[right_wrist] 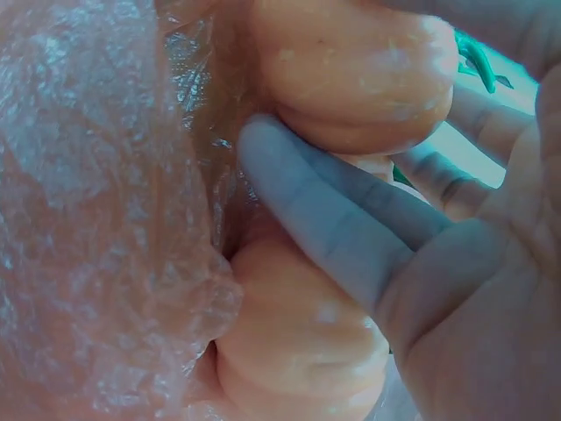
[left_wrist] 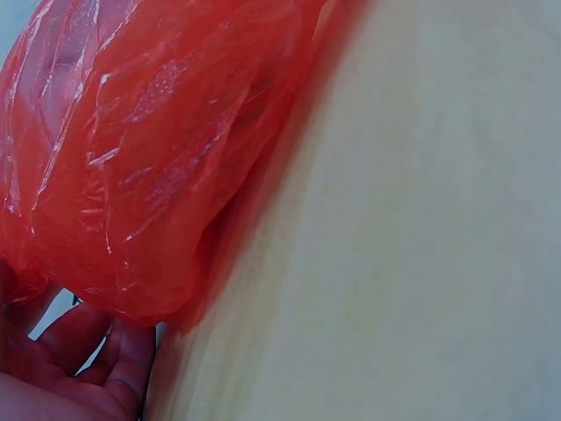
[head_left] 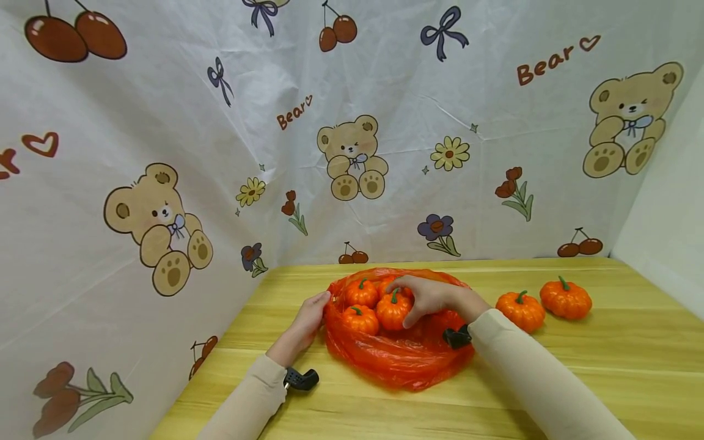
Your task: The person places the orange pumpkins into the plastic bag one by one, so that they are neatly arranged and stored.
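A red plastic bag lies opened out on the wooden table, with several small orange pumpkins inside, one of them at the front left. My left hand holds the bag's rim on the left side. In the left wrist view its fingers are at the lower edge of the crinkled plastic. Reaching in from the right, my right hand grips a pumpkin with a green stem. Seen from the right wrist, the fingers lie around that pumpkin, and another pumpkin sits beside them.
Two more orange pumpkins, one nearer and one farther, stand on the table to the right of my right forearm. A white cloth printed with bears and flowers hangs behind and along the left side.
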`<state>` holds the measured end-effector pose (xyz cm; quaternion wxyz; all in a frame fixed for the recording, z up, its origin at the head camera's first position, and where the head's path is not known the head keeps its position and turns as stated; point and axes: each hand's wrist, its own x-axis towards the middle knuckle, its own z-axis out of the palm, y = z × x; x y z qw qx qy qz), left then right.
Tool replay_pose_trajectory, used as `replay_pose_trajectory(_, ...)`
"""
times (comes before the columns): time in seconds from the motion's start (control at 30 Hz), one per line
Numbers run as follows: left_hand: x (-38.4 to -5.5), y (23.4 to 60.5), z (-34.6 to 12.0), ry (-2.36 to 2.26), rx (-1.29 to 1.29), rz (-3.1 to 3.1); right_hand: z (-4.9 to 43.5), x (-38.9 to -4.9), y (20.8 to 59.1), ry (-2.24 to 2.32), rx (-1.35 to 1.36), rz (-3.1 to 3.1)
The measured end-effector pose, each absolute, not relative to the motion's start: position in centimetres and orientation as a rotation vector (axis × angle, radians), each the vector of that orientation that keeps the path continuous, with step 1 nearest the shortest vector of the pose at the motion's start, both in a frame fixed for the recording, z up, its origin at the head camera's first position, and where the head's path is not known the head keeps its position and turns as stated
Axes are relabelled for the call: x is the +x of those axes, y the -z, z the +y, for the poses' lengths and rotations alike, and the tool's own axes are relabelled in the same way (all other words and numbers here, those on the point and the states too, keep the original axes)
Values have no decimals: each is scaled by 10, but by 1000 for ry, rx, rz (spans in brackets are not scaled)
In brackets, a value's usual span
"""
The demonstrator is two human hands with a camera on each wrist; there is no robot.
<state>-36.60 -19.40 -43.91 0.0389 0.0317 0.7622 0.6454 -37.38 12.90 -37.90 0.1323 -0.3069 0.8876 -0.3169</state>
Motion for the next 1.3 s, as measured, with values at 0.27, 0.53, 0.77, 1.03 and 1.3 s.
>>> replay_pose_trajectory(0.27,-367,439,-194,-1976,105,2340,129,-373,381,854,-930,2622)
replay_pose_trajectory(0.53,-368,442,-194,-1982,103,2322,132,-372,384,855,-915,2587)
replay_pose_trajectory(0.77,-367,441,-194,-1976,105,2331,137,-372,379,968,-871,2529)
replay_pose_trajectory(1.03,-367,440,-192,-1981,108,2324,148,-366,367,1082,-869,2457)
replay_pose_trajectory(1.3,-367,441,-193,-1982,128,2323,165,-350,349,1065,-926,2495)
